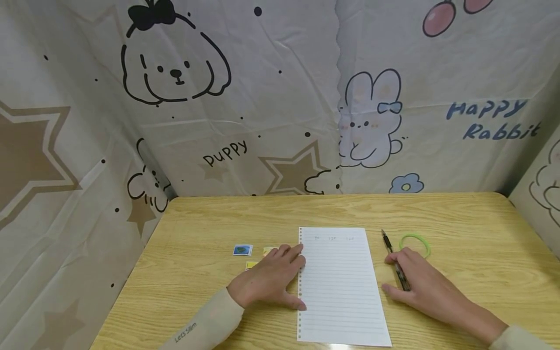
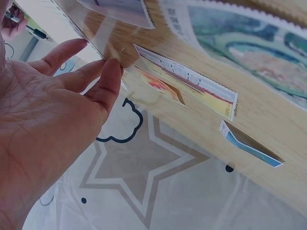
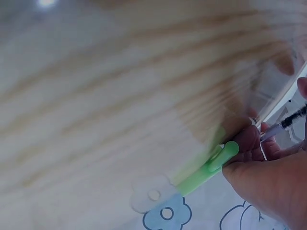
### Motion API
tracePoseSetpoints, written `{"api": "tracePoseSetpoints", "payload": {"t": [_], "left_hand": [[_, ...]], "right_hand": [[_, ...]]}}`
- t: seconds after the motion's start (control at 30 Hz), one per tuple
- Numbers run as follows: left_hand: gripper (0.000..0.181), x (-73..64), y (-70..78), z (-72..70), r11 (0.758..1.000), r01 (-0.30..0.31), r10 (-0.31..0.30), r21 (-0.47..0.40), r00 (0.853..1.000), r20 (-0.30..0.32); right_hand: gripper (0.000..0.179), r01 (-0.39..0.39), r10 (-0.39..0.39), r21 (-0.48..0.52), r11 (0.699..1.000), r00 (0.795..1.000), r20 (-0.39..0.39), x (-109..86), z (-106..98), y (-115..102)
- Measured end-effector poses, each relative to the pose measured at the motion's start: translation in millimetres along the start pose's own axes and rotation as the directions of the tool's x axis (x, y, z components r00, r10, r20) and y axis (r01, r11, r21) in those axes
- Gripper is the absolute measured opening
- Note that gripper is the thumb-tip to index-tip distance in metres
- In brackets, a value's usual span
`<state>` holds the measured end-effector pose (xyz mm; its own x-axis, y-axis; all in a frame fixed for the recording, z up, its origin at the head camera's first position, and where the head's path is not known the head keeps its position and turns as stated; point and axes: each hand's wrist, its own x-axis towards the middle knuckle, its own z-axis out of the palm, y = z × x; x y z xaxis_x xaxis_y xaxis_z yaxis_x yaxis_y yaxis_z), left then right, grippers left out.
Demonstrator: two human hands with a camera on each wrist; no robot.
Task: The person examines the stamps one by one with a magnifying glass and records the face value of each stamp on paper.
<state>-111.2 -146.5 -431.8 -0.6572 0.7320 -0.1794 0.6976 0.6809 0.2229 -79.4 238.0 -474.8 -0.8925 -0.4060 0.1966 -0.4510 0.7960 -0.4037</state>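
A lined sheet of loose-leaf paper (image 1: 337, 287) lies on the table, punched holes down its left side and faint writing near the top. My left hand (image 1: 273, 277) rests at that holed edge, fingers and thumb loosely spread with fingertips right at the paper. Right of the sheet, my right hand (image 1: 417, 282) holds a black-tipped pen (image 1: 387, 242) between its fingers, tip pointing away from me. Beside the left hand are several small stamps with perforated edges, among them a blue one (image 1: 242, 250) and a yellow one (image 1: 251, 265).
A green ring (image 1: 414, 236) lies just beyond the right hand; it looks thick and close in the right wrist view. Larger stamps (image 2: 249, 43) show near the left wrist. A cartoon-printed cloth (image 1: 280, 97) hangs behind the wooden table (image 1: 218, 214).
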Motion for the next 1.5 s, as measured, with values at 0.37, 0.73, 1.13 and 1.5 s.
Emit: {"api": "tracePoseSetpoints", "payload": {"t": [0.37, 0.73, 1.13, 1.5], "left_hand": [[0.082, 0.8, -0.2, 1.2, 1.000, 0.007, -0.007, 0.007, 1.000, 0.004], [0.085, 0.9, -1.3, 1.4, 1.000, 0.006, -0.006, -0.012, 1.000, 0.006], [0.089, 2.5, -2.8, 2.3, 0.999, -0.018, 0.019, 0.046, 1.000, 0.000], [0.089, 1.0, -1.9, 0.9, 0.999, -0.027, 0.027, 0.044, 1.000, -0.013]], "right_hand": [[0.040, 0.118, -0.121, -0.046, 0.992, 0.991, -0.061, 0.5, 2.3, 3.2], [0.039, 0.204, -0.211, -0.090, 0.975, 0.975, -0.073, -0.2, 7.6, 9.3], [0.036, 0.194, -0.200, -0.098, 0.976, 0.978, -0.059, -0.9, 5.0, 8.1], [0.041, 0.163, -0.169, -0.098, 0.982, 0.984, -0.054, 0.1, 4.1, 5.7]]}}
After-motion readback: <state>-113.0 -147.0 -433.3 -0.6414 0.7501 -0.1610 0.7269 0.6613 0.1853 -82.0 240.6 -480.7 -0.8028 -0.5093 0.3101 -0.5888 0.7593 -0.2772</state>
